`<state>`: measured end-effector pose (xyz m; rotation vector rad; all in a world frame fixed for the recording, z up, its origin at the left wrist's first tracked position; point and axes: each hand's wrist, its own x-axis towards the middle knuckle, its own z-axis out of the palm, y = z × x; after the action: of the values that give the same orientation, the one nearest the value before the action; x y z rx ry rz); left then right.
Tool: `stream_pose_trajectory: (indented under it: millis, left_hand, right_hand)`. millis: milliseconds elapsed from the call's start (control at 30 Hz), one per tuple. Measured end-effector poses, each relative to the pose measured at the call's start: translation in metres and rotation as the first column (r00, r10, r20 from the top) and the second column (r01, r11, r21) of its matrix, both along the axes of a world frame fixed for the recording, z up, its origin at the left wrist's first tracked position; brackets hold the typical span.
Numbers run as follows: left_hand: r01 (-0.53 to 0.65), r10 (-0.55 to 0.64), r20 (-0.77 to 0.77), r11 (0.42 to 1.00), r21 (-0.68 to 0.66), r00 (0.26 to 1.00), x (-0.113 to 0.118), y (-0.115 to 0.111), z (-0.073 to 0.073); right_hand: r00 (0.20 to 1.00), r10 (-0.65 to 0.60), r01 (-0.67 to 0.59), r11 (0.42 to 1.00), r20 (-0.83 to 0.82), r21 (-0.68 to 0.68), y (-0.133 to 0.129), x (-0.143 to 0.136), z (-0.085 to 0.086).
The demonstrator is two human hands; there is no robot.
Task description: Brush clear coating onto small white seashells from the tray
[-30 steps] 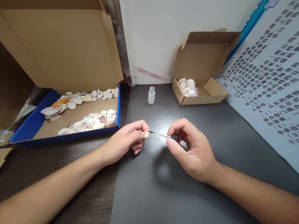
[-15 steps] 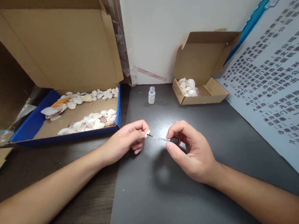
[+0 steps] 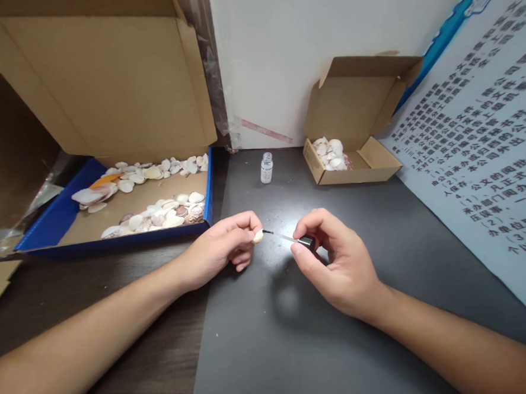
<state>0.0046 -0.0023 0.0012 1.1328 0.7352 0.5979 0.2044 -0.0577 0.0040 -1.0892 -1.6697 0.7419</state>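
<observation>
Pinched between thumb and fingertips of my left hand is a small whitish shell. My right hand grips the black cap of a thin applicator brush. The brush's clear stem points left, and its dark tip lies at the shell's right edge; whether it touches cannot be made out. Beyond the hands a small clear glass bottle with a printed label stands upright and uncapped on the dark grey mat.
At the left, an open cardboard box with blue sides holds many shells in two groups. A smaller open cardboard box at the back right has white shells in its left part. A printed sheet borders the right side.
The brush tip has shifted slightly up from across the shell's face to its right edge. The right hand has moved a little upward, and more of the shell's pale surface shows.
</observation>
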Motion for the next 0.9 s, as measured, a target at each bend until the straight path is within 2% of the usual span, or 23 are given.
stream_pose_trajectory:
  millis: [133,333,767,900]
  left_hand:
    - [-0.006,0.006,-0.001,1.000,0.002,1.000,0.0000,-0.0001,-0.0002]
    - [0.002,-0.002,0.002,1.000,0.003,1.000,-0.0006,0.0004,-0.0016]
    - [-0.010,0.010,-0.001,1.000,0.002,1.000,0.0010,-0.0008,0.0021]
    - [-0.007,0.007,0.000,1.000,0.007,1.000,0.0005,-0.0009,0.0017]
  right_hand:
    - [0.998,0.065,-0.064,0.998,-0.018,0.023,0.0000,-0.0001,0.0006]
    - [1.000,0.011,-0.011,1.000,0.014,-0.002,0.0020,-0.0009,0.0016]
    - [1.000,0.015,-0.014,0.999,0.028,-0.029,0.0018,-0.0014,0.0010]
    - [0.999,0.050,-0.050,0.998,-0.010,-0.030,0.0011,0.0004,-0.0002]
